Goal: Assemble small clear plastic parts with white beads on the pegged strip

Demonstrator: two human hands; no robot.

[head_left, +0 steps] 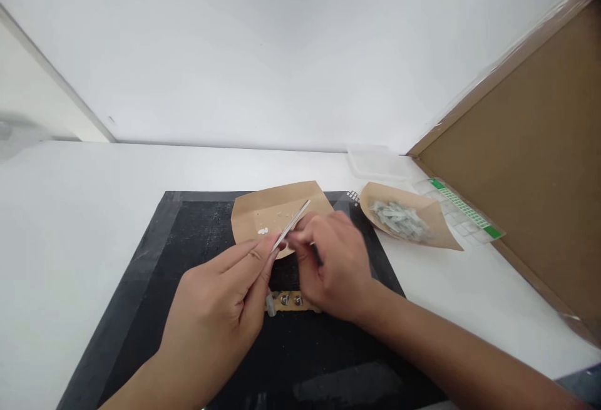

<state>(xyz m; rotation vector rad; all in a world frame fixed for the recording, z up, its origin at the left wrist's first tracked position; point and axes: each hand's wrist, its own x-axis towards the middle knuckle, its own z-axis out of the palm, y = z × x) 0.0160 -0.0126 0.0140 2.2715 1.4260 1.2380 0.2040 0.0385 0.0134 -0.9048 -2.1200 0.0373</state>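
Note:
My left hand (220, 297) pinches a thin silvery stick (292, 223), which slants up to the right over a brown paper tray (248, 210). Close against its fingertips is my right hand (335, 263), with thumb and fingers pressed together; what they hold is blurred and too small to name. Small white bits (263, 231) lie in the tray. Below the hands, a tan strip (291, 301) with round metal pieces lies on the black mat (188, 228), partly covered by the hands. A small translucent piece (271, 305) is at its left end.
A second brown paper tray (444, 222) at the right holds many translucent pieces (399, 219). Beside it lies a clear plastic organizer with a green-and-white label (464, 208). Behind is a clear lid (378, 161). A brown cardboard panel (530, 141) stands at the right.

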